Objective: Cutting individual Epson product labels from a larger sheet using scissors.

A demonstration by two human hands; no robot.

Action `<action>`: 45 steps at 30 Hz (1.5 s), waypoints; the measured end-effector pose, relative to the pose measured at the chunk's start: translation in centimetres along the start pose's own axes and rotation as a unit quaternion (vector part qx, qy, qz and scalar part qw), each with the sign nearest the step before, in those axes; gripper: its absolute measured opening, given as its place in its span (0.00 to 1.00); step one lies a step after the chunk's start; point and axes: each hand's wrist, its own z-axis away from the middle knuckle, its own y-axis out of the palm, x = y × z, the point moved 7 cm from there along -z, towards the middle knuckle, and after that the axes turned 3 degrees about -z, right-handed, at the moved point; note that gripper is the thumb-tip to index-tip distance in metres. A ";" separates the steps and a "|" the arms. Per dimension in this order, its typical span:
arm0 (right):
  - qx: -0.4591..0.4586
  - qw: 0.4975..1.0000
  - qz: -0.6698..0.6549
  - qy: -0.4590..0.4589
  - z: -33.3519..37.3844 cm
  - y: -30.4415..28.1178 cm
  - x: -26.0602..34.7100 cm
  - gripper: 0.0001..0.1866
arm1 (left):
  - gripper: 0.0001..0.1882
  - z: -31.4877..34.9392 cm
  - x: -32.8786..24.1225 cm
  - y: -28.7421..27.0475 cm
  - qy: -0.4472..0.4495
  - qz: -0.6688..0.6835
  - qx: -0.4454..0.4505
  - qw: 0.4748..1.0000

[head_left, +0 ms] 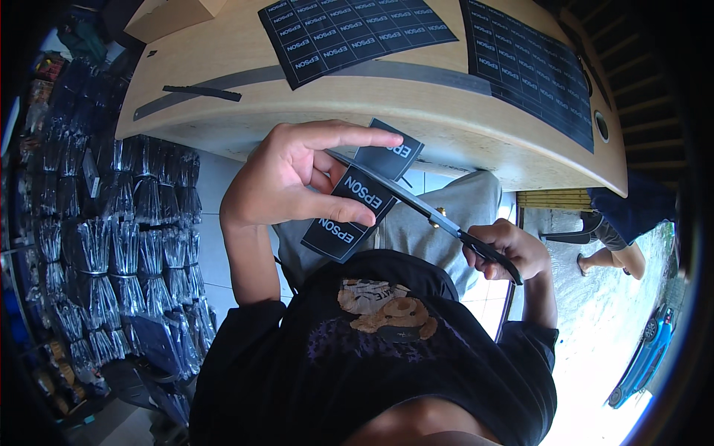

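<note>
My left hand (pixel 297 175) pinches a strip of black printed labels (pixel 359 195), its thumb on the front and its index finger stretched along the top piece. My right hand (pixel 509 251) grips the black handles of a pair of scissors (pixel 433 214). Their long blades lie across the strip, between the top label and the ones below it. The top label tilts at an angle to the rest; whether a cut runs fully through I cannot tell. Both hands are held above my lap, in front of the table's near edge.
On the wooden table (pixel 260 104) lie two larger black label sheets (pixel 357 33), a metal ruler (pixel 416 72) and a thin black offcut (pixel 202 93). Plastic-wrapped bundles (pixel 97 245) are stacked at the left. A person (pixel 613 241) is outside at the right, with a blue car (pixel 643 360) beyond.
</note>
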 end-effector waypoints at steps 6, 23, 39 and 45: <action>-0.001 1.000 0.005 -0.007 0.1 -0.1 -0.3 0.21 | 0.34 0.0 -0.2 0.1 0.041 0.011 -0.002 0.999; -0.170 0.970 -0.155 0.074 4.5 -1.2 -3.4 0.34 | 0.30 -0.6 -0.7 -8.5 0.055 -0.011 -0.191 0.980; -0.144 0.967 -0.206 0.043 3.1 0.0 -4.0 0.30 | 0.30 -6.9 -5.9 -41.7 0.018 -0.387 -0.490 0.781; -0.162 0.961 -0.223 0.034 3.5 0.8 -4.0 0.30 | 0.46 -7.5 -3.7 -44.8 -0.051 -0.440 -0.482 0.756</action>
